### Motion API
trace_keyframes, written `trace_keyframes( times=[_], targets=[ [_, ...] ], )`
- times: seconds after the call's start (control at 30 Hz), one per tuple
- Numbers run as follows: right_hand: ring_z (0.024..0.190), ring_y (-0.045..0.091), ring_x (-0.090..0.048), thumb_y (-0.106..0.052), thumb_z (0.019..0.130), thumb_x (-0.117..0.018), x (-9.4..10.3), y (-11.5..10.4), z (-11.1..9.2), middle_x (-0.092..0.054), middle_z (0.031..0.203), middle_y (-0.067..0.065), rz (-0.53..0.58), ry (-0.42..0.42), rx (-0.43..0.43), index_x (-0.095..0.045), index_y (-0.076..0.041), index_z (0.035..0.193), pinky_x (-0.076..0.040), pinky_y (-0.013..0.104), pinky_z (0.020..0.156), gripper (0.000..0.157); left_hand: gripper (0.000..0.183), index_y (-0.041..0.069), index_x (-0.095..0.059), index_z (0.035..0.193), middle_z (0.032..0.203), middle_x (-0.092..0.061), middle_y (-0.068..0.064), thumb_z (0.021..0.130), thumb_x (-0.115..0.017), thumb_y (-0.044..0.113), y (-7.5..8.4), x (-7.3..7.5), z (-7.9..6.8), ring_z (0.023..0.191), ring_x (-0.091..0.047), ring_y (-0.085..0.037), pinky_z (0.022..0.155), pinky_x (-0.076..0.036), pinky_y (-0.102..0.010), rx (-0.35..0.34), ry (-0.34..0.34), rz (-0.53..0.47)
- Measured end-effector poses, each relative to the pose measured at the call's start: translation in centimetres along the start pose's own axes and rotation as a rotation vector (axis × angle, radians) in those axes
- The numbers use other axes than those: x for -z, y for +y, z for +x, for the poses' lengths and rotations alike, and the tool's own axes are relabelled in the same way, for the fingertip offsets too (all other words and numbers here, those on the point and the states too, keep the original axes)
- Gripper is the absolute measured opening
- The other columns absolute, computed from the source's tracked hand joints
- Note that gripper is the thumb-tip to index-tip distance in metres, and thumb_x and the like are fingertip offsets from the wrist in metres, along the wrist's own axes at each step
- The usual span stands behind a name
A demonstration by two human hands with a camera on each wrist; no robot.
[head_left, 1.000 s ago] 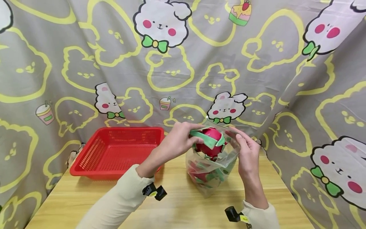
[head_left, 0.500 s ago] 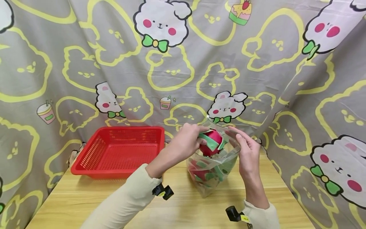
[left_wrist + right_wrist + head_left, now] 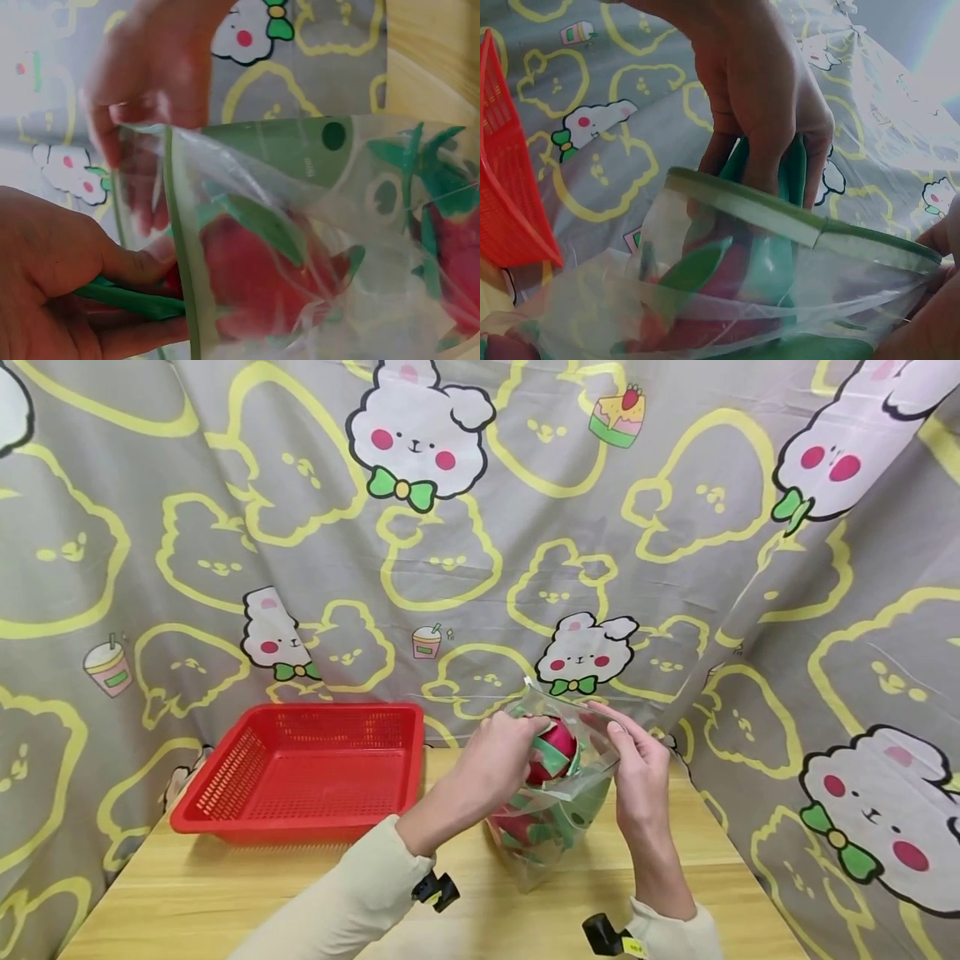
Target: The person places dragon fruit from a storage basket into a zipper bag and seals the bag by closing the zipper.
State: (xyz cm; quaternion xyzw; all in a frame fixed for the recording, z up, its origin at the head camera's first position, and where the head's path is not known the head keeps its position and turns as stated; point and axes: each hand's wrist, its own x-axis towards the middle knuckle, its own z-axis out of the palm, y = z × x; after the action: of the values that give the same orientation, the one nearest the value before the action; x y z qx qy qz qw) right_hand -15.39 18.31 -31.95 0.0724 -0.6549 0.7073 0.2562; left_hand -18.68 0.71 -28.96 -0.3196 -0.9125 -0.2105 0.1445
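Note:
In the head view, a red dragon fruit [image 3: 557,745] with green scales sits in the mouth of a clear zip bag [image 3: 531,870]. My left hand [image 3: 498,758] grips it by its green scales, fingers partly inside the bag. The left wrist view shows the thumb and fingers pinching a green scale [image 3: 131,298] at the bag's rim. My right hand [image 3: 643,777] holds the opposite edge of the bag's mouth between thumb and fingers, keeping it spread. Lower in the bag lies another dragon fruit [image 3: 463,259], seen through the plastic.
A red plastic basket [image 3: 300,827] with perforated walls stands on the wooden table [image 3: 225,893], left of the bag. Behind the table hangs a grey curtain [image 3: 465,677] with cartoon rabbits. The bag carries a green print.
My left hand has moved right and down, lowering the dragon fruit deeper into the bag's mouth. The right hand keeps its hold on the bag's edge. The head view has shifted slightly.

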Motion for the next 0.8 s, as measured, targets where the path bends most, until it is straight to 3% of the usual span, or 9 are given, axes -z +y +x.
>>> trace_keyframes(
  times=[0.13,0.33,0.5,0.8],
  targets=[
    [0.118,0.026,-0.066,-0.01,0.11,-0.042,-0.4,0.1,-0.2,-0.067,0.131,0.019,0.008,-0.003,0.002,-0.065,0.007,0.131,-0.05,0.039,0.105,0.035,0.039,0.017,-0.073,0.124,0.089,-0.074,0.0,0.088,-0.078,0.003,0.2,-0.7,-0.2,0.075,-0.069,-0.018,0.061,-0.057,-0.029,-0.003,0.024,0.09],
    [0.12,0.026,-0.064,-0.008,0.11,-0.042,-0.6,0.3,-0.5,-0.069,0.129,0.016,0.007,0.0,-0.009,-0.066,0.005,0.13,-0.048,0.039,0.107,0.034,0.034,0.016,-0.073,0.114,0.078,-0.07,0.0,0.085,-0.075,-0.001,0.1,-1.9,-0.4,0.073,-0.07,-0.024,0.057,-0.057,-0.035,-0.05,0.065,0.16],
    [0.122,0.028,-0.063,-0.006,0.109,-0.042,-0.9,0.2,-0.6,-0.069,0.128,0.017,0.023,0.02,0.003,-0.067,0.006,0.128,-0.046,0.039,0.109,0.034,0.027,0.014,-0.072,0.108,0.08,-0.07,-0.001,0.085,-0.074,0.0,0.4,-2.7,-0.2,0.074,-0.071,-0.024,0.059,-0.059,-0.036,-0.075,0.083,0.223],
    [0.123,0.022,-0.061,-0.007,0.108,-0.045,-1.5,0.0,-0.8,-0.069,0.129,0.014,0.02,0.079,-0.015,-0.069,0.001,0.129,-0.043,0.034,0.111,0.033,0.016,0.014,-0.072,0.104,0.082,-0.072,-0.001,0.09,-0.076,0.007,0.4,-3.4,0.1,0.075,-0.072,-0.024,0.057,-0.06,-0.035,-0.051,0.096,0.261]
  ],
)
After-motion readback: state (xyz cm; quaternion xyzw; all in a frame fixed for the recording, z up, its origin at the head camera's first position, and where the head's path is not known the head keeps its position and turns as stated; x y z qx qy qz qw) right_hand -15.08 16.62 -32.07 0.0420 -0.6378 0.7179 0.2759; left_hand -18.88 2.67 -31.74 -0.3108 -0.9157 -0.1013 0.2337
